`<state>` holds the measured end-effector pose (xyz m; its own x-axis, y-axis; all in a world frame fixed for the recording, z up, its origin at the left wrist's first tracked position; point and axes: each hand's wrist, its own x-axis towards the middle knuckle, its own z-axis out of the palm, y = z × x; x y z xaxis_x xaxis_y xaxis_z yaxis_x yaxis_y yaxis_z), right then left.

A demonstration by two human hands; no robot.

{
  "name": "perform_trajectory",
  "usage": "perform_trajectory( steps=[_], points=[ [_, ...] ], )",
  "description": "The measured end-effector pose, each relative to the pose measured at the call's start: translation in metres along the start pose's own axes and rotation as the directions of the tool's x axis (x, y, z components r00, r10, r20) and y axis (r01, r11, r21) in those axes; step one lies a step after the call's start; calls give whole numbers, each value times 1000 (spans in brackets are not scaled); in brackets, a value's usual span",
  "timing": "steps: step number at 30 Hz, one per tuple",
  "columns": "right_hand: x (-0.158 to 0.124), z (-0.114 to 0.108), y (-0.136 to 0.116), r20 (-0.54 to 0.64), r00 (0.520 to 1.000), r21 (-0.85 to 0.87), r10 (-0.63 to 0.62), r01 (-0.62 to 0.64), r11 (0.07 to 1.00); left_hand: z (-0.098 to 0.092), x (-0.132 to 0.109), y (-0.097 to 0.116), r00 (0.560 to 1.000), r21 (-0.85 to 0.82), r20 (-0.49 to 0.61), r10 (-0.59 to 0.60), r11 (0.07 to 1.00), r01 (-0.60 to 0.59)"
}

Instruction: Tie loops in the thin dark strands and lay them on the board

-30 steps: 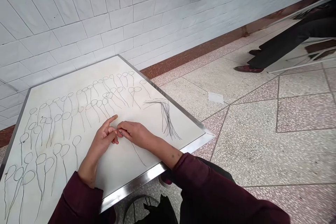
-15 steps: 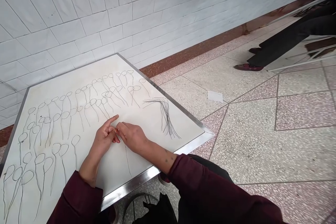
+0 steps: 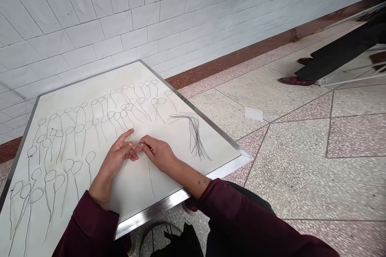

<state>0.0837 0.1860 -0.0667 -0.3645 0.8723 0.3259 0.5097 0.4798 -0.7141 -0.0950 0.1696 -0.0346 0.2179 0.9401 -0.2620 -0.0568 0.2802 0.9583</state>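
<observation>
My left hand (image 3: 117,153) is over the white table (image 3: 169,160), its index finger stretched out and its fingers apart. Close beside it on the right, my right hand (image 3: 157,151) pinches a thin dark wire (image 3: 151,178), which hangs down toward the table's front edge. A short piece of wire also shows just below my left hand; what it belongs to is unclear. Several wires with looped ends (image 3: 90,162) lie in rows on the left and back of the table. To the right of my hands lies a loose bunch of straight and bent wires (image 3: 196,134).
A metal rim (image 3: 157,211) edges the table, and a white tiled wall (image 3: 99,36) stands behind it. At the right, a person's legs (image 3: 337,58) in dark trousers show beyond a scrap of paper (image 3: 253,114) on the floor. Dark cloth (image 3: 183,243) hangs below the table.
My hands have drawn slightly apart, and the fingers of my left hand have opened from their closed grip near my right fingertips. The whole view has shifted a little.
</observation>
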Motion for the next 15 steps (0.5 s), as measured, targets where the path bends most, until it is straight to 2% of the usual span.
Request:
perform_trajectory(
  steps=[4, 10, 15],
  points=[
    [0, 6, 1, 44, 999, 17, -14, 14, 1000, 2, 2, -2, 999, 1, -5, 31, 1000, -31],
    [1, 8, 3, 82, 991, 211, 110, -125, 969, 0, 1, -2, 997, 3, -29, 67, 998, -67],
    [0, 9, 3, 40, 993, 300, 108, -115, 947, 2, -1, 2, 995, 14, -49, 86, 996, -86]
  ],
)
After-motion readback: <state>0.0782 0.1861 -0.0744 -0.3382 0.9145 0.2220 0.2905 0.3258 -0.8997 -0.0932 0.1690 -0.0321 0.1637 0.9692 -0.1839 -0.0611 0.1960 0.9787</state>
